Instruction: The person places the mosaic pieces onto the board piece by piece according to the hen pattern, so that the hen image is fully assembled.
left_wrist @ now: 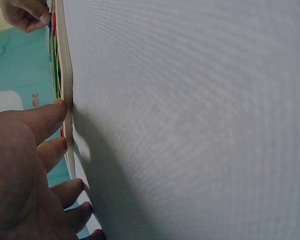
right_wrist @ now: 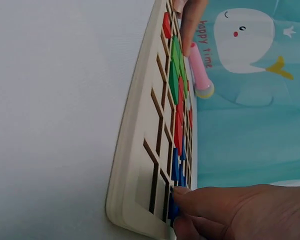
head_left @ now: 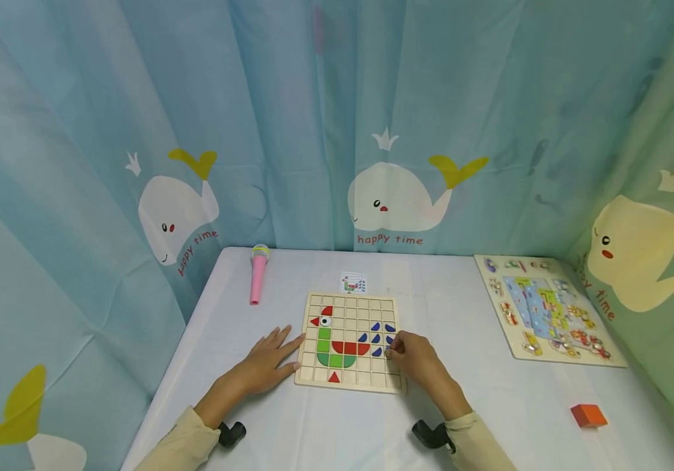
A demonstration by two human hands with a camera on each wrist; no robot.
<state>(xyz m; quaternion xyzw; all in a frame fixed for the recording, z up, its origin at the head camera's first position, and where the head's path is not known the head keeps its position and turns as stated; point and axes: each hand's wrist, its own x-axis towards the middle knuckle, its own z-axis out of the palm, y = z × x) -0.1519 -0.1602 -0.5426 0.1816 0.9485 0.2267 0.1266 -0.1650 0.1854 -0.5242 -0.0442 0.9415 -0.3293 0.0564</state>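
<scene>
A wooden grid board (head_left: 379,379) lies on the table, bearing red, green and blue pieces in the shape of a bird. My left hand (head_left: 266,363) rests flat on the table with spread fingers, and in the left wrist view its thumb and forefinger touch the side of the board (left_wrist: 66,65). At the board's right edge my right hand (head_left: 418,358) pinches a blue piece (right_wrist: 173,207) at a grid cell. Other blue pieces (head_left: 376,339) sit in cells just left of it. A red triangle (head_left: 334,377) lies in the bottom row.
Behind the board lies a small picture card (head_left: 353,282) with a similar bird. A pink toy microphone (head_left: 258,278) is at the back left. To the right are a picture puzzle board (head_left: 516,333) and an orange block (head_left: 588,415). Curtains (head_left: 313,131) surround the table.
</scene>
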